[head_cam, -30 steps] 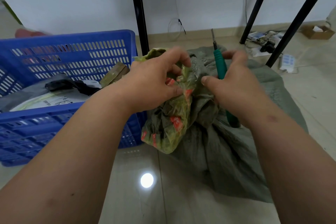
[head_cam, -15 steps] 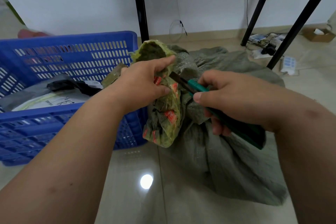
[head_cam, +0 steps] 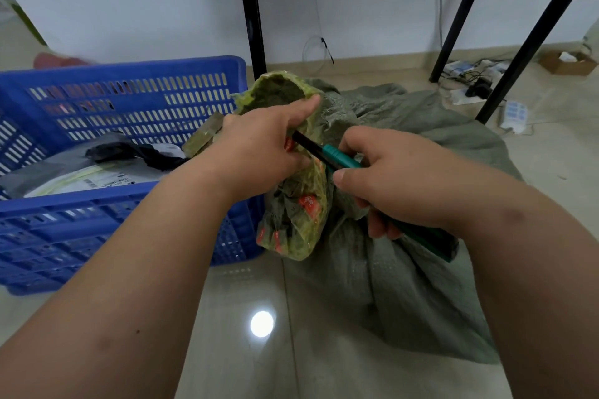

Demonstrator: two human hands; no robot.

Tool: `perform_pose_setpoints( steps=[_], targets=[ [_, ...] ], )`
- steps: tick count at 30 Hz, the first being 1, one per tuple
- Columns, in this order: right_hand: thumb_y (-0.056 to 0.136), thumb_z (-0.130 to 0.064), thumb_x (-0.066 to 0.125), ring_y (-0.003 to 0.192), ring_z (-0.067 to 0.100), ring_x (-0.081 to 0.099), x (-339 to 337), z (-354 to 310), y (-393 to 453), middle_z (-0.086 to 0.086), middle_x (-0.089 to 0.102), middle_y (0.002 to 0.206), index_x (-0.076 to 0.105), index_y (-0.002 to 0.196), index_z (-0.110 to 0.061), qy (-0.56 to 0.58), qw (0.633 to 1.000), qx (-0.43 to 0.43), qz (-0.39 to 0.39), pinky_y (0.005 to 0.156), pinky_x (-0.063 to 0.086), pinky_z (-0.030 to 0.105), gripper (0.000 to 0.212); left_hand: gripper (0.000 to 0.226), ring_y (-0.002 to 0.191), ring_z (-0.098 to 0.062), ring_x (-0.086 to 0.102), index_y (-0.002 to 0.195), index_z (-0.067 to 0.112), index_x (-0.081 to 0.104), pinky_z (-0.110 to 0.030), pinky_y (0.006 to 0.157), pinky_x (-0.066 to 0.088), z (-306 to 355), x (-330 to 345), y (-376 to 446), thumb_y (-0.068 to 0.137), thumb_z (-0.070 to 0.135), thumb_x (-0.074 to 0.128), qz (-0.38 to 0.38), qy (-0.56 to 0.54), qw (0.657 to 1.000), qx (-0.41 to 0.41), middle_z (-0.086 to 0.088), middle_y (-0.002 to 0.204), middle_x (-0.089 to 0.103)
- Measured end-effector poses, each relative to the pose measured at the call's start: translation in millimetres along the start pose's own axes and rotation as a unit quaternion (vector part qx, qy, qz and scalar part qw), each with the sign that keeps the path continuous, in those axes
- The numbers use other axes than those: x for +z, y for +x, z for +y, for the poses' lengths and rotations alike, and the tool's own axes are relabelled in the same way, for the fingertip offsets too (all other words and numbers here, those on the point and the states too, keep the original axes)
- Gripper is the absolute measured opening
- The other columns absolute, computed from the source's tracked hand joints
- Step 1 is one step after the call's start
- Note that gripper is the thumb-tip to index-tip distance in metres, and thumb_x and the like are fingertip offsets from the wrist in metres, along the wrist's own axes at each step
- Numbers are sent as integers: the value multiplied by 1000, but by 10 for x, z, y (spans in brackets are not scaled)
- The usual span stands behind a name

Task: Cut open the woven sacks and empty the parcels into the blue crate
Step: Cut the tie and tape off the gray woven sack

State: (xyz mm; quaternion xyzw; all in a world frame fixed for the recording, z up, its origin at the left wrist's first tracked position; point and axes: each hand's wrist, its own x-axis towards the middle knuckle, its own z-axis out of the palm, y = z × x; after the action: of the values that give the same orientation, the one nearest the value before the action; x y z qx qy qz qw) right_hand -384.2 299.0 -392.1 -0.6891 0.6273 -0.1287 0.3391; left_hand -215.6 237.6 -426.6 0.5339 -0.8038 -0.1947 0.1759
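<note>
The fingers of the left hand [head_cam: 259,146] are curled tight around the bunched neck of a grey-green woven plastic sack [head_cam: 405,236], thumb stretched up along a yellow-green taped wrap with red printed patches [head_cam: 298,204] that binds the neck. The fingers of the right hand [head_cam: 398,181] are closed round a teal-handled cutter with a dark blade [head_cam: 337,160] — thumb on the near side of the handle, the rest folded under it. The dark blade points left and far, its tip hidden behind the left palm, right at the taped neck. The butt of the handle sticks out to the right below the right wrist.

The sack slumps on the pale glossy tiled floor [head_cam: 243,350], its body spread to the right and near side of both hands. Just left of it, touching the hanging taped part, stands a blue slotted plastic crate [head_cam: 136,81]; inside lie 1 grey plastic mailer bag with a white label [head_cam: 81,176], a black wrapped parcel [head_cam: 136,152] and a brown tape-covered box [head_cam: 204,136] leaning at the right wall.

Beyond, 2 black metal frame legs [head_cam: 251,10] rise by a white wall — cables and a small cardboard box [head_cam: 567,63] sit far right.
</note>
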Motion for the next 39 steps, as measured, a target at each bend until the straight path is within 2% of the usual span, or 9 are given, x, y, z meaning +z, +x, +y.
perform_pose_setpoints(
  steps=[5, 10, 15, 18, 21, 25, 30, 34, 39],
  targets=[
    [97, -22, 48, 56, 23, 69, 80, -67, 50, 7, 58, 86, 47, 97, -24, -46, 998, 32, 23, 46, 57, 31, 3, 83, 139, -11, 37, 151, 44, 21, -47, 116, 28, 58, 7, -5, 88, 19, 69, 0, 44, 999, 15, 20, 153, 36],
    [93, -23, 48, 82, 27, 64, 216, -61, 138, 3, 53, 96, 47, 113, -20, -98, 992, 54, 58, 68, 57, 40, 20, 83, 141, -13, 34, 153, 41, 17, -51, 117, 24, 106, 18, 8, 90, 20, 66, -17, 55, 998, 30, 18, 155, 31],
    [97, -15, 47, 57, 28, 70, 65, -31, 45, 13, 61, 84, 50, 98, -19, -32, 996, 82, 2, 51, 58, 38, 6, 84, 141, -13, 35, 153, 42, 18, -52, 117, 24, 12, -3, 4, 89, 16, 66, 0, 44, 999, -8, 21, 156, 28],
    [98, -12, 44, 53, 27, 70, 56, -51, 35, 17, 63, 82, 50, 97, -18, -15, 996, 86, -10, 50, 57, 38, 8, 87, 143, -13, 31, 153, 40, 17, -53, 116, 26, 38, -3, 12, 87, 12, 65, 0, 17, 1000, 6, 19, 157, 26],
    [97, -10, 44, 50, 29, 68, 195, -50, 103, 18, 66, 76, 49, 90, -18, 0, 996, 90, -7, 49, 58, 40, 11, 89, 145, -13, 27, 155, 38, 13, -51, 116, 25, 130, 44, 19, 87, 8, 63, -11, 59, 998, 27, 17, 160, 21],
    [98, -12, 44, 50, 28, 67, 213, -58, 119, 19, 66, 74, 49, 98, -18, -6, 995, 94, -20, 50, 57, 37, 8, 88, 145, -13, 28, 154, 38, 15, -52, 117, 24, -10, 26, 21, 87, 12, 66, 2, 28, 1000, 3, 19, 158, 24],
    [97, -13, 43, 64, 35, 72, 130, -98, 84, 23, 70, 78, 51, 103, -10, -61, 993, 96, -25, 59, 61, 48, 10, 92, 142, -13, 33, 154, 40, 13, -56, 116, 27, -62, -5, 28, 85, 13, 69, -10, 0, 1000, 4, 19, 157, 26],
    [98, -13, 43, 61, 32, 72, 135, -33, 101, 17, 64, 83, 50, 101, -16, -39, 994, 104, -7, 56, 60, 46, 8, 98, 142, -14, 34, 153, 44, 7, -52, 117, 26, -33, 16, 38, 85, 13, 69, -39, 13, 999, 10, 20, 158, 23],
    [98, -11, 42, 58, 30, 71, 55, -5, 67, 18, 63, 82, 50, 96, -17, -50, 993, 100, -30, 51, 58, 39, 11, 97, 145, -14, 28, 154, 42, 7, -56, 117, 23, -91, -2, 43, 85, 12, 69, -29, 22, 999, -3, 20, 159, 20]
  ],
)
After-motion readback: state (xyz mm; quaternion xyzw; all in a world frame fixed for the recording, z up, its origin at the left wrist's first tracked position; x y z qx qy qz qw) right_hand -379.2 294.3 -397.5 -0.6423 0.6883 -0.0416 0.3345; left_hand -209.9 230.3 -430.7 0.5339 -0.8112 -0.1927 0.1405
